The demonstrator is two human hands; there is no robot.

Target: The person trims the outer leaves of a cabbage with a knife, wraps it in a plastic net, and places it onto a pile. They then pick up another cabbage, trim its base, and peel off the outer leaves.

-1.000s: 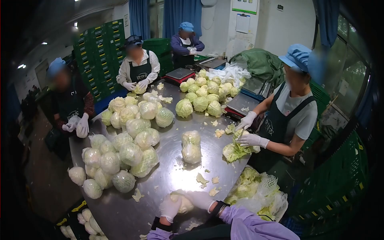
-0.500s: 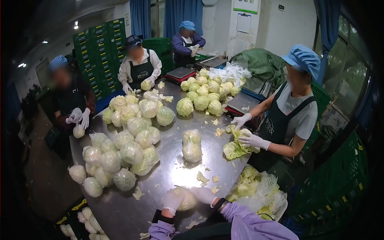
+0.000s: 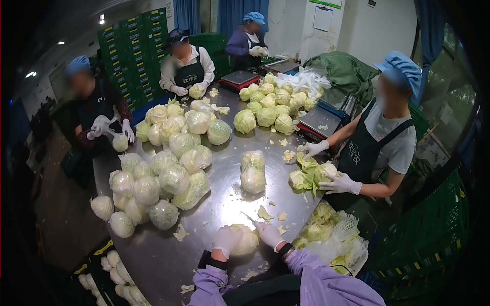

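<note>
At the table's near edge, my gloved left hand (image 3: 227, 239) grips the left side of a pale, trimmed cabbage (image 3: 246, 241) that rests on the metal. My gloved right hand (image 3: 269, 234) is closed just right of the cabbage. From it a thin knife blade (image 3: 248, 217) points up and left; the handle is hidden in the fingers. Loose leaf scraps (image 3: 265, 213) lie just beyond. Farther forward, two wrapped cabbages (image 3: 253, 172) sit one behind the other on the steel table (image 3: 224, 196).
Wrapped cabbages (image 3: 145, 188) are heaped at left, unwrapped ones (image 3: 268, 115) at the back near scales (image 3: 319, 122). A co-worker (image 3: 380, 132) on the right handles a leafy cabbage (image 3: 311, 176). Below stands a bin of leaves (image 3: 332, 229). Several people work along the far side.
My right hand has moved off the cabbage to its right, and the knife blade now shows clear of it. My left hand stays on the cabbage. The whole view has shifted slightly.
</note>
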